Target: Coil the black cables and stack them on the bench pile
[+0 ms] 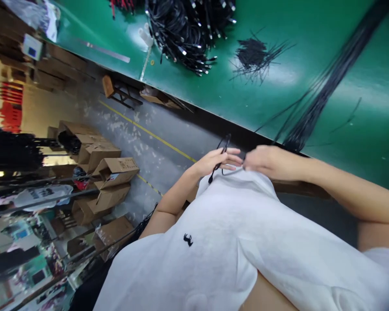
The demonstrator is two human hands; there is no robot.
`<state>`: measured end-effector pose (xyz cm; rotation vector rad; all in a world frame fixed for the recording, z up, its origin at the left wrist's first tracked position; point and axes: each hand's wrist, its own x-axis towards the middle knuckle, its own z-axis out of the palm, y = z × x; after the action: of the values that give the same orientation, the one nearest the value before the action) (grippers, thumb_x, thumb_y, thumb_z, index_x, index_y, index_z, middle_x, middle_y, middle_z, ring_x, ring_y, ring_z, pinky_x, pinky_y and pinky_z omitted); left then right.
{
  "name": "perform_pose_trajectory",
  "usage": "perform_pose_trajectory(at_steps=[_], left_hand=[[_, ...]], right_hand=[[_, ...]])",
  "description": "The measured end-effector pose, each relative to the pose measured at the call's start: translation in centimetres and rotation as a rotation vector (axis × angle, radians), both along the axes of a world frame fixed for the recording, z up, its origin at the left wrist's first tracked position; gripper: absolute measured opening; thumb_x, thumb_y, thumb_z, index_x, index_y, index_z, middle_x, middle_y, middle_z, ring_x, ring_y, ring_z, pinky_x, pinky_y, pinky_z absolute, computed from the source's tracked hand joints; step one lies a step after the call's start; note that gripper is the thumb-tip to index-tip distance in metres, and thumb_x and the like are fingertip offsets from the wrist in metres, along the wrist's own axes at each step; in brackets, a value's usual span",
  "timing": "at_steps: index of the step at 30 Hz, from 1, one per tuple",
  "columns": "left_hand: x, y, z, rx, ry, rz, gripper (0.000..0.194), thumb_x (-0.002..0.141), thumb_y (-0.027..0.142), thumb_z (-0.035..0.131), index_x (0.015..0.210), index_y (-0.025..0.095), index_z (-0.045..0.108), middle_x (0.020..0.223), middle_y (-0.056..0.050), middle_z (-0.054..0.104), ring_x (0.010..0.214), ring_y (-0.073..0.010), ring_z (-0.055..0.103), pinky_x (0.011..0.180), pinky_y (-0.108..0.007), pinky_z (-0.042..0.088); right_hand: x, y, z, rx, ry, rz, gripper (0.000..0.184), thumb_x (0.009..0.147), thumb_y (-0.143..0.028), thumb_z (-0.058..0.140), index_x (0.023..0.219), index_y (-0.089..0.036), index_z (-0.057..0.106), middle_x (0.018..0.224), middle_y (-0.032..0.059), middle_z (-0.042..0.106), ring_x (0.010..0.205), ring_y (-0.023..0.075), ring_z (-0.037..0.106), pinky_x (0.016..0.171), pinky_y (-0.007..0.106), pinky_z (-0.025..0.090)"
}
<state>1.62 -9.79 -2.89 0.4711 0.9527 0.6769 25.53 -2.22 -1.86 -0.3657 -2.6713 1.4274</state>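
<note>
My left hand (218,161) holds a looped black cable (210,178), which passes across its palm and between its partly stretched fingers. One dark plug-like end hangs below the hand. Close beside it, my right hand (265,162) is blurred by motion, its fingers closed around a part of the cable near the left fingertips. Both hands are in front of my white shirt, just off the edge of the green table (311,52). A long bundle of thin black strands (332,82) lies on the table and reaches its edge near my right wrist.
A big heap of black cables with silver ends (188,34) lies on the table, near a pile of short black strands (252,52) and a flat metal strip (108,52). Cardboard boxes (115,170) and a wooden stool (108,87) stand on the grey floor.
</note>
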Motion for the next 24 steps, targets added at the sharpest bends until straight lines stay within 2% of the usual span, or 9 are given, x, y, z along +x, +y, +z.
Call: perform_pose_trajectory(at_steps=[2, 3, 6, 8, 11, 15, 19, 22, 24], left_hand=[[0.9, -0.1, 0.4, 0.003, -0.091, -0.136, 0.04, 0.082, 0.04, 0.074, 0.105, 0.008, 0.07, 0.06, -0.002, 0.061, 0.049, -0.01, 0.056, 0.052, -0.022, 0.047], [0.9, -0.1, 0.8, 0.001, -0.122, -0.14, 0.038, 0.083, 0.042, 0.073, 0.101, 0.008, 0.071, 0.052, 0.002, 0.054, 0.04, -0.0068, 0.046, 0.044, -0.019, 0.041], [-0.4, 0.0, 2.1, -0.061, -0.112, 0.04, 0.045, 0.096, 0.049, 0.052, 0.084, 0.011, 0.072, 0.039, 0.01, 0.024, 0.027, -0.0022, 0.016, 0.031, -0.015, 0.02], [-1.6, 0.0, 2.5, -0.121, -0.057, 0.189, 0.056, 0.102, 0.051, 0.036, 0.078, 0.014, 0.07, 0.038, 0.011, 0.015, 0.024, -0.0024, 0.009, 0.029, -0.015, 0.014], [-2.6, -0.6, 2.5, -0.155, -0.019, 0.328, 0.055, 0.104, 0.049, 0.029, 0.087, 0.017, 0.071, 0.038, 0.012, 0.011, 0.022, -0.0025, 0.003, 0.027, -0.015, 0.008], [-2.9, -1.6, 2.8, -0.128, -0.047, 0.377, 0.046, 0.103, 0.042, 0.031, 0.11, 0.018, 0.07, 0.038, 0.013, 0.01, 0.021, -0.0041, 0.003, 0.026, -0.016, 0.009], [-3.4, -1.7, 4.2, -0.114, -0.034, 0.449, 0.042, 0.103, 0.035, 0.032, 0.126, 0.018, 0.063, 0.044, 0.011, 0.021, 0.024, -0.0035, 0.007, 0.025, -0.018, 0.009], [-4.1, -1.8, 5.1, -0.124, -0.006, 0.516, 0.038, 0.103, 0.03, 0.032, 0.126, 0.022, 0.062, 0.049, 0.009, 0.028, 0.027, -0.0022, 0.014, 0.026, -0.016, 0.01], [-4.4, -2.1, 5.2, -0.14, 0.01, 0.523, 0.038, 0.103, 0.028, 0.032, 0.124, 0.022, 0.063, 0.048, 0.01, 0.025, 0.027, -0.0026, 0.013, 0.026, -0.016, 0.011]], right_hand=[[-0.4, 2.0, 0.1, 0.018, -0.024, -0.153, 0.041, 0.099, -0.049, 0.039, 0.09, -0.023, 0.07, 0.089, 0.0051, 0.069, 0.084, 0.0189, 0.062, 0.079, 0.03, 0.042], [-0.2, 3.0, -0.3, 0.004, -0.034, -0.205, 0.042, 0.098, -0.051, 0.04, 0.09, -0.023, 0.07, 0.09, 0.0047, 0.069, 0.085, 0.0189, 0.062, 0.079, 0.03, 0.043], [1.6, 5.1, -2.4, -0.052, -0.048, -0.321, 0.045, 0.098, -0.053, 0.037, 0.092, -0.023, 0.07, 0.095, 0.0035, 0.07, 0.088, 0.0185, 0.062, 0.082, 0.03, 0.043], [3.4, 6.0, -4.4, 0.0, -0.081, -0.416, 0.045, 0.1, -0.05, 0.036, 0.094, -0.022, 0.07, 0.099, 0.0049, 0.07, 0.092, 0.0187, 0.061, 0.085, 0.03, 0.042], [6.7, 7.4, -8.1, 0.179, -0.189, -0.516, 0.035, 0.1, -0.041, 0.045, 0.1, -0.018, 0.071, 0.105, 0.0099, 0.07, 0.098, 0.0187, 0.058, 0.096, 0.033, 0.037], [11.2, 9.6, -12.3, 0.356, -0.454, -0.675, 0.026, 0.099, -0.024, 0.051, 0.113, -0.013, 0.07, 0.119, 0.0158, 0.067, 0.109, 0.0164, 0.052, 0.108, 0.037, 0.021], [13.6, 10.3, -12.6, 0.434, -0.674, -0.664, 0.029, 0.1, -0.025, 0.05, 0.109, -0.006, 0.071, 0.112, 0.0193, 0.069, 0.099, 0.0176, 0.051, 0.1, 0.034, 0.026], [13.8, 10.5, -11.8, 0.464, -0.722, -0.758, 0.035, 0.103, -0.029, 0.043, 0.106, -0.007, 0.071, 0.111, 0.02, 0.068, 0.094, 0.019, 0.049, 0.085, 0.033, 0.033], [13.8, 11.0, -11.9, 0.434, -0.739, -0.801, 0.037, 0.104, -0.031, 0.04, 0.106, -0.01, 0.071, 0.113, 0.0203, 0.068, 0.094, 0.0196, 0.049, 0.08, 0.033, 0.033]])
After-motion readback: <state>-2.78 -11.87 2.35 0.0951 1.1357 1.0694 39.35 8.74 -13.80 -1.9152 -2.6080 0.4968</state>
